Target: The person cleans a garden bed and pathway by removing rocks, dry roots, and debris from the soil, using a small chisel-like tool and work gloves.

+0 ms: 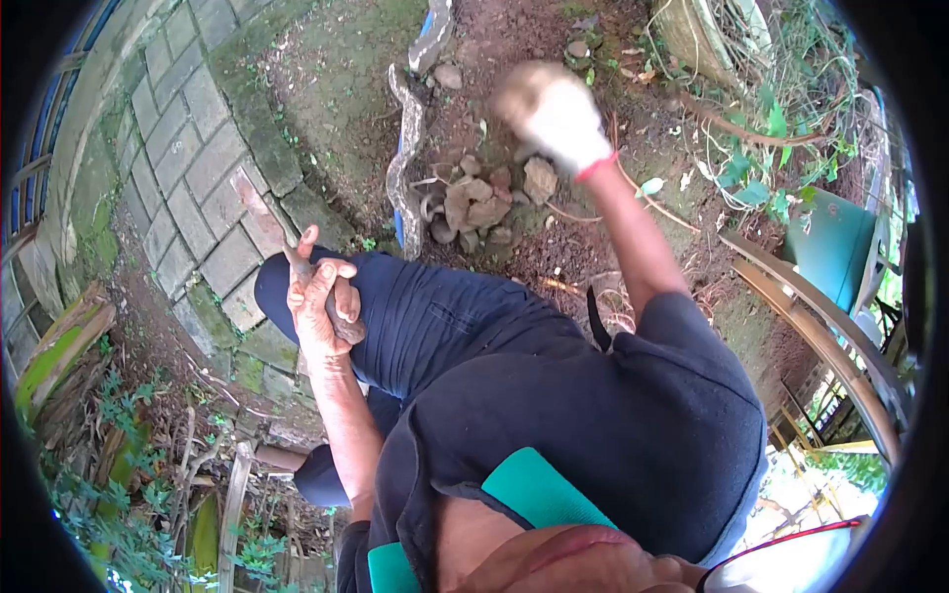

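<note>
My bare left hand (324, 296) is over my knee, fingers wrapped round a narrow brown hand tool (298, 261). Its tapered grey-brown end points up past my fingers, and a rounded end sticks out below near my wrist. My right hand (563, 119) wears a white work glove with a red cuff, soiled brown toward the fingers. It hovers above the soil and is smeared by motion, so I cannot tell whether it holds anything. Nearest to it are a single stone (540, 181) and a heap of stones and clods (476, 205) in front of my leg.
A wavy grey edging strip (404, 148) with blue sides divides the soil from a mossy patch. Brick paving (198, 168) lies to the left. Vines and a tree base (697, 40) stand at upper right, beside curved rails (811, 341) and a green panel (830, 247).
</note>
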Motion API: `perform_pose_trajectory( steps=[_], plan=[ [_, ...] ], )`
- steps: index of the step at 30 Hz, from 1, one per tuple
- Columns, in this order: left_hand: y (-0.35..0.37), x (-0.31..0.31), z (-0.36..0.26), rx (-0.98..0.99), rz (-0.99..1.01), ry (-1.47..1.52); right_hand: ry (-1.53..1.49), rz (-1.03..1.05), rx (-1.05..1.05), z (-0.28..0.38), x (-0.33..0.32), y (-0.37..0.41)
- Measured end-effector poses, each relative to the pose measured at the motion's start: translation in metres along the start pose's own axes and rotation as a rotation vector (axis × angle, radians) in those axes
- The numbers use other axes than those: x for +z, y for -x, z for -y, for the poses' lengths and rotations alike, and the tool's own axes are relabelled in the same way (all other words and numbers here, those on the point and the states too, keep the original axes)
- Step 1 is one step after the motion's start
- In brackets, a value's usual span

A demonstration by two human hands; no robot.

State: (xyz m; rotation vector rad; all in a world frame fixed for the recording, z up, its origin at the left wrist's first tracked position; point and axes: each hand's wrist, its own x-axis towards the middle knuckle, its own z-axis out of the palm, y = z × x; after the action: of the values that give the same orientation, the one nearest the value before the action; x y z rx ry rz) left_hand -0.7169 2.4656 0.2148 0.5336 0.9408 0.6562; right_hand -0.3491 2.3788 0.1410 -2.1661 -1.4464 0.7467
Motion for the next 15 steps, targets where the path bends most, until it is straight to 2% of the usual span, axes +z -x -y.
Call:
perform_pose_trajectory(
  steps=[2, 5, 6, 8, 10, 11, 12, 14, 15],
  plan=[
    [-0.003, -0.002, 0.001, 0.014, 0.033, 0.008, 0.231, -0.59, 0.322, -0.065, -0.002, -0.039],
    [-0.006, -0.006, 0.002, 0.027, 0.027, 0.002, 0.372, -0.588, 0.316, -0.082, 0.007, -0.042],
    [-0.006, -0.007, 0.002, 0.031, 0.02, -0.001, 0.398, -0.453, 0.291, -0.081, 0.012, -0.037],
    [-0.007, -0.007, 0.002, 0.033, 0.024, 0.003, 0.452, -0.197, 0.233, -0.04, 0.004, -0.026],
    [-0.009, -0.006, 0.002, 0.024, 0.041, 0.006, 0.187, -0.068, 0.177, -0.001, 0.003, -0.008],
    [-0.008, -0.003, 0.001, 0.019, 0.028, 0.0, 0.214, 0.034, 0.037, 0.004, 0.022, 0.007],
    [-0.005, -0.003, 0.0, 0.016, 0.027, -0.007, 0.457, -0.045, -0.086, 0.014, 0.046, 0.028],
    [-0.004, -0.005, 0.0, 0.022, 0.027, -0.018, 0.196, 0.112, -0.103, 0.035, 0.049, 0.05],
    [-0.002, -0.007, 0.001, 0.026, 0.042, 0.004, 0.171, 0.103, -0.098, 0.035, 0.034, 0.045]
  ],
)
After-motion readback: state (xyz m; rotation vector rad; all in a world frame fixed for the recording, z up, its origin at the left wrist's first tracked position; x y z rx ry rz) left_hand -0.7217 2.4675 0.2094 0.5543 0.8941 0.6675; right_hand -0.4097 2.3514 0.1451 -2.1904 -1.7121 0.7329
